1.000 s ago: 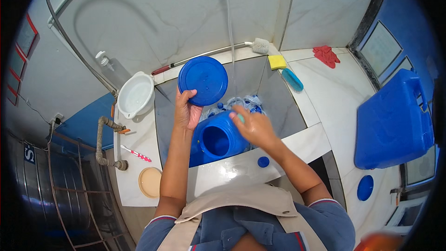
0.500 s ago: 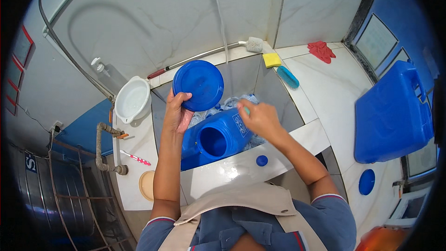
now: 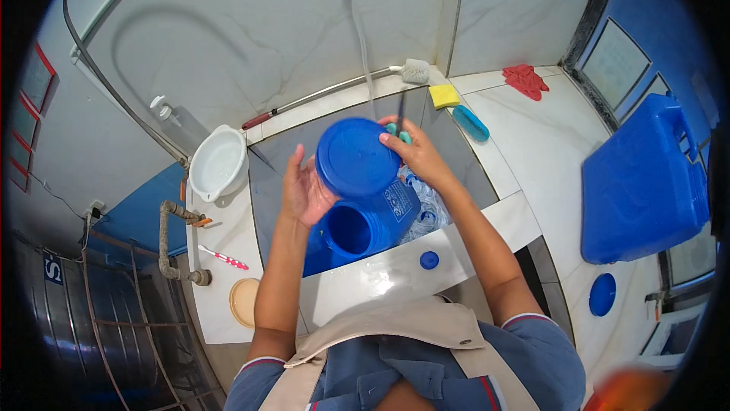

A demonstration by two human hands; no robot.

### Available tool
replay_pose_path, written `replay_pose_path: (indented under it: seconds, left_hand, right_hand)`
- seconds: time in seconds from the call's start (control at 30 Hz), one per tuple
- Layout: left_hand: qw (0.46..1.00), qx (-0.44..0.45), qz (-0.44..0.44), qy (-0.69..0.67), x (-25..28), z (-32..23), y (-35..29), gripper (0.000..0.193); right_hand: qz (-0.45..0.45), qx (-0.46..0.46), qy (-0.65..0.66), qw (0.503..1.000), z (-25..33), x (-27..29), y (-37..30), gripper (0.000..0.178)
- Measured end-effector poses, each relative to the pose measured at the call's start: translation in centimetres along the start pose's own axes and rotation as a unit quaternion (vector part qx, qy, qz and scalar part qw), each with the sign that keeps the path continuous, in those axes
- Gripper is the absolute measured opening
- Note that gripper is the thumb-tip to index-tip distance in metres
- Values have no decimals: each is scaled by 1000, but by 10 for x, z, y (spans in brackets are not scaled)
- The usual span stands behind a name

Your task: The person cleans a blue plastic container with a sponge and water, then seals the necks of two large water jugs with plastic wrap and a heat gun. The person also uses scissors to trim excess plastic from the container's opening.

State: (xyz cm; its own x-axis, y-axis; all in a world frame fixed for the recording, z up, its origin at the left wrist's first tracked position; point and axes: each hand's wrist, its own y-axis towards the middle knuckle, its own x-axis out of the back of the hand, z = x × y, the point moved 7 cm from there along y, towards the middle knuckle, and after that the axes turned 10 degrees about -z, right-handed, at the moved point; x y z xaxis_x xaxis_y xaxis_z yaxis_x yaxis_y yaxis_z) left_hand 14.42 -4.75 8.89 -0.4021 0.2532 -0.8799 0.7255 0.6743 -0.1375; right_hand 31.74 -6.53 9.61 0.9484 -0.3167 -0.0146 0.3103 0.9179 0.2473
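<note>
A round blue lid (image 3: pixel 357 158) is held up over the sink between my hands. My right hand (image 3: pixel 418 154) grips its right edge with the thumb on top. In the same hand are what look like teal-handled scissors (image 3: pixel 404 137), the dark blade pointing up. At the lid's left edge, my left hand (image 3: pixel 308 192) has its palm turned up and fingers apart; some fingers may be hidden behind the lid. Below, a blue jug (image 3: pixel 388 217) lies tilted in the sink, its round mouth toward me. Clear crumpled plastic (image 3: pixel 432 209) sits beside it.
A white basin (image 3: pixel 218 164), toothbrush (image 3: pixel 223 257) and beige lid (image 3: pixel 243 302) are at left. A long-handled brush (image 3: pixel 327 94) lies behind the sink. Rightward are a yellow sponge (image 3: pixel 444 96), blue brush (image 3: pixel 471 123), red cloth (image 3: pixel 525 82) and blue jerrycan (image 3: pixel 639 183). A small blue cap (image 3: pixel 429 260) lies in front.
The blue lid has moved right and down, and my right hand now grips its edge. My left hand has loosened from it. The scissors' blade now shows, pointing upward.
</note>
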Motion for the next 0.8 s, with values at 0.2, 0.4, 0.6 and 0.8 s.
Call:
replay_pose_path:
  seconds: [0.2, 0.4, 0.6, 0.8]
  left_hand:
    - [987, -82, -88, 107, 21, -17, 4, 56]
    - [966, -216, -84, 110, -3, -22, -3, 62]
    - [949, -264, -91, 146, -15, -24, -11, 62]
    - [946, -272, -98, 144, -13, -25, -12, 61]
  right_hand:
    - [-28, 106, -300, 948, 25, 8, -21, 28]
    - [50, 107, -468, 876, 5, -17, -77, 34]
    - [70, 128, -424, 894, 19, -31, -93, 34]
    - [31, 93, -456, 885, 10, -25, -77, 37]
